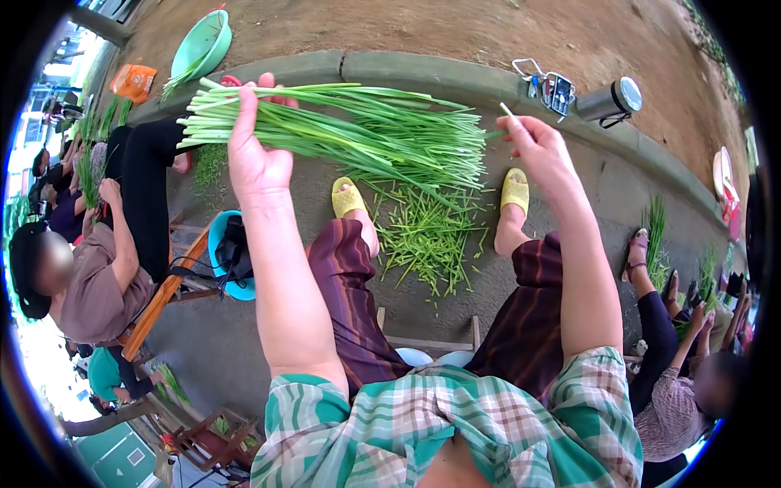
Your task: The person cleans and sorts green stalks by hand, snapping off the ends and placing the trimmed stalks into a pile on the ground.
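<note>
A thick bundle of long green stalks with pale ends lies across my left hand, whose fingers wrap round it near the pale ends at left. My right hand pinches a single stalk with a white tip, just right of the bundle's far end. Beneath the bundle, between my feet in yellow sandals, more stalks lie on the ground above a pile of short cut green pieces.
A green basin and an orange bag are at upper left. Keys and a phone lie on the kerb beside a metal flask. A seated co-worker is at left by a blue bucket; other people sit at right.
</note>
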